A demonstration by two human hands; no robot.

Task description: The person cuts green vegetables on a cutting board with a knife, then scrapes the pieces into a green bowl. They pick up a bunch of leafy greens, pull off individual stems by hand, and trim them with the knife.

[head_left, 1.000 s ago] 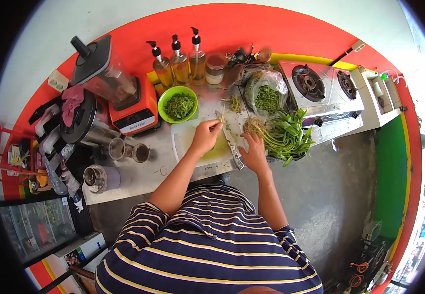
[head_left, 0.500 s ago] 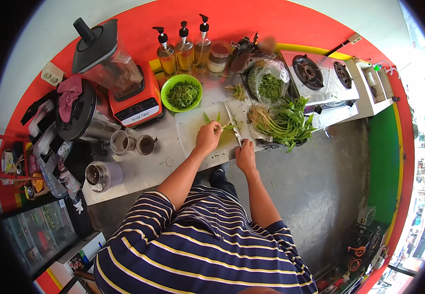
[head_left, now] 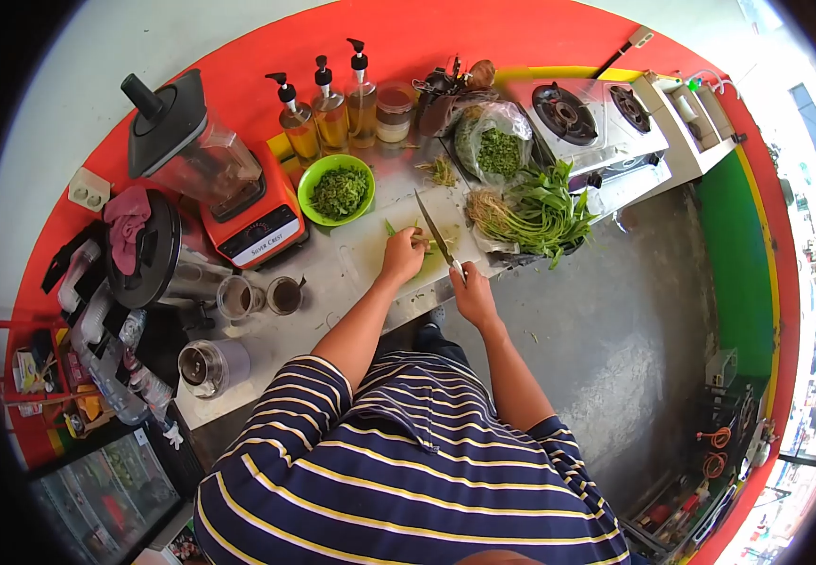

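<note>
cam: just the one, riding on my head | facing: looking forward and steeply down, fisheye bending the edges | range: sitting close, my striped shirt [head_left: 408, 471] filling the bottom | centre: catching my left hand [head_left: 403, 254] on the greens [head_left: 391, 229], right hand [head_left: 472, 297] gripping the knife [head_left: 434, 231], over the counter [head_left: 332, 315]

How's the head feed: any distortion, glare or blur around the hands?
Head view: heavy fisheye bows the counter and red wall, with black vignette in the corners. Daylight is even. The left hand on the green stalks, the right hand and the knife are sharp at centre. The right rim of the head view is washed out and smeared.
</note>
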